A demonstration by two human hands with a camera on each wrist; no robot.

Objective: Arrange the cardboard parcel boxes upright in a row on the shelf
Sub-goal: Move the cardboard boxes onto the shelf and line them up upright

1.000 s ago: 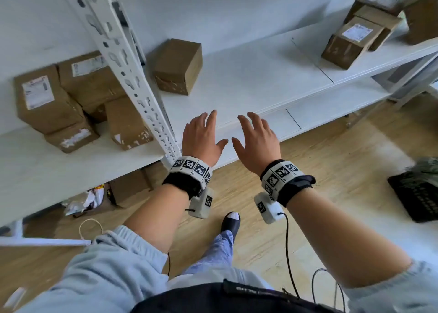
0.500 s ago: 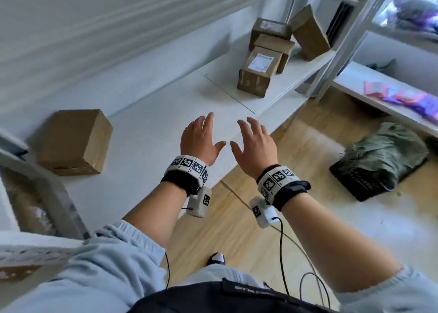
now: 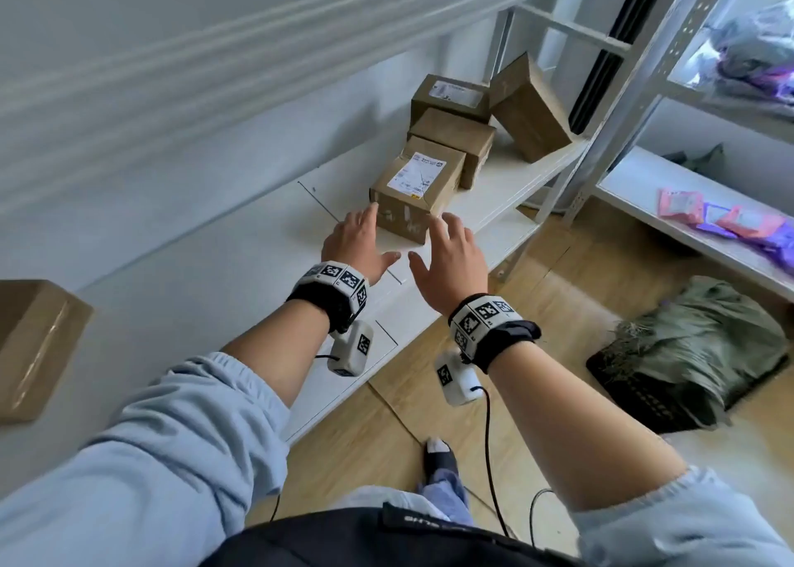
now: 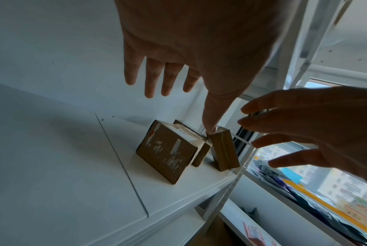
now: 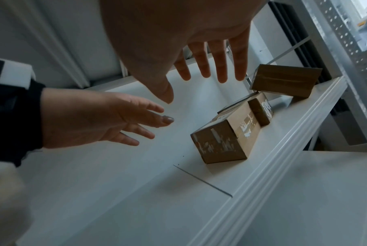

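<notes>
Fingers spread and empty, the left hand (image 3: 358,246) and right hand (image 3: 451,257) flanked the labelled brown cardboard parcel box (image 3: 414,195) lying on the white metal shelf (image 3: 240,274), apparently readying a two-sided grip.

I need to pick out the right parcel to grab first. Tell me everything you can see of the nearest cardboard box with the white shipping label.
The labelled box is brown cardboard with a white printed label on its top face and scuffed tape remnants on its near end. It lies flat on the white shelf, at the front of a cluster, its far end against another box. Both open hands are close, the left hand and right hand, and neither grips it.
</notes>
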